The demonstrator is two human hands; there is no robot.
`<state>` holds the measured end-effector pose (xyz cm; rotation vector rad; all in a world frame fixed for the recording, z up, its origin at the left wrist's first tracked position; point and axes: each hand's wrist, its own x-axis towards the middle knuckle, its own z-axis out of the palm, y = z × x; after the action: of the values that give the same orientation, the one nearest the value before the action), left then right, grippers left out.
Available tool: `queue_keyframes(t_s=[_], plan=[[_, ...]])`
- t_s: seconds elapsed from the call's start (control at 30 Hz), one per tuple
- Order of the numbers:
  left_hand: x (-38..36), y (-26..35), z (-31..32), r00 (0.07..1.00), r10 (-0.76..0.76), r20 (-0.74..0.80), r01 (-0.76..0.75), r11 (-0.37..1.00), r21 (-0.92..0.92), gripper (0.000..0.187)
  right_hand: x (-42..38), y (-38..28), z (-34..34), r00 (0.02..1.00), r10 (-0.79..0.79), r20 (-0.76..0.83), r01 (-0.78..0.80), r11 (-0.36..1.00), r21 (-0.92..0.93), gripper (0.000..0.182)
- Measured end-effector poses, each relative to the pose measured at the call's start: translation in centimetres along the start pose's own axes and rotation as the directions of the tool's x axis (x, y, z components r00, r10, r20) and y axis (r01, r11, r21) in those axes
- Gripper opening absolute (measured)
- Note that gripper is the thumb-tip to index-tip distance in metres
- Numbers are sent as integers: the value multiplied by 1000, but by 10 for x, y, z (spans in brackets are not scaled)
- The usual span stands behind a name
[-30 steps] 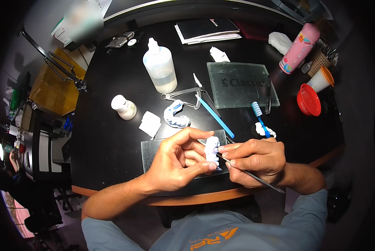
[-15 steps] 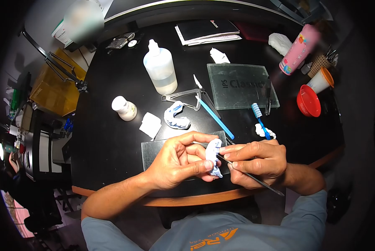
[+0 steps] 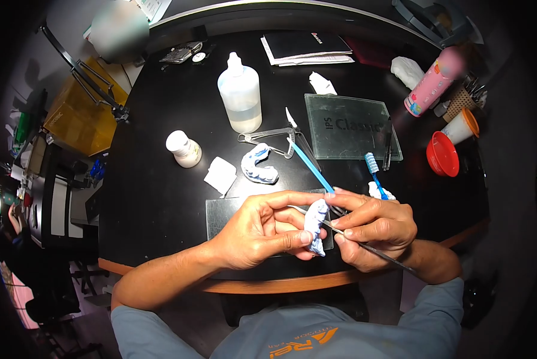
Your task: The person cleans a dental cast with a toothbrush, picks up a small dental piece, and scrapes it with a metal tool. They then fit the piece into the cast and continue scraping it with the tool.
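Between the thumb and fingers of my left hand (image 3: pixel 259 233) is a white and blue dental cast (image 3: pixel 316 227), held upright above the table's near edge. My right hand (image 3: pixel 379 230) pinches a slim metal dental carver (image 3: pixel 373 249), its shaft slanting down toward my right wrist. The carver's tip meets the right side of the cast, or lies very close to it. A second, horseshoe-shaped dental cast (image 3: pixel 258 166) rests on the table beyond my left hand. Under my hands lies a dark flat plate (image 3: pixel 220 215), partly covered by them.
Behind the casts are a blue-handled tool (image 3: pixel 311 166), a metal caliper (image 3: pixel 262 139), a squeeze bottle (image 3: pixel 240 99) and a small white jar (image 3: pixel 183 149). Rightward lie a glass slab (image 3: pixel 352 134), a blue toothbrush (image 3: pixel 373 170) and a red bowl (image 3: pixel 443 154). Another person's arm (image 3: pixel 15 218) shows far left.
The camera view has shifted a little, so the table items appear lower and more to the right. My right index finger has lifted and straightened toward the cast's top. Both grips persist.
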<state>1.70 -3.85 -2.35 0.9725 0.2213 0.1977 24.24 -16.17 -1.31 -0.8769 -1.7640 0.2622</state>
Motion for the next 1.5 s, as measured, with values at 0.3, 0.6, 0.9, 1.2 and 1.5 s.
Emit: queue_keyframes(t_s=[0.3, 0.6, 0.9, 1.2, 1.5], plan=[[0, -5, -2, 1000, 5, 0, -5, 1000, 2, 62, -3, -1, 2, 999, 42, 0, -42, 998, 47, 14], [-1, -4, 0, 1000, 19, -22, -18, 1000, 25, 60, -2, -1, 2, 999, 49, 3, -49, 997, 51, 16], [-2, -7, -1, 999, 48, 1, -48, 999, -10, 62, 1, -2, 1, 1000, 29, 6, -29, 999, 22, 17], [-2, -6, -2, 998, 60, 19, -60, 998, 32, 61, 2, -3, -1, 997, 72, 31, -74, 996, 58, 19], [-1, -4, 0, 998, 54, -16, -54, 997, 54, 59, -3, -1, 4, 1000, 21, -19, -20, 998, 57, 20]])
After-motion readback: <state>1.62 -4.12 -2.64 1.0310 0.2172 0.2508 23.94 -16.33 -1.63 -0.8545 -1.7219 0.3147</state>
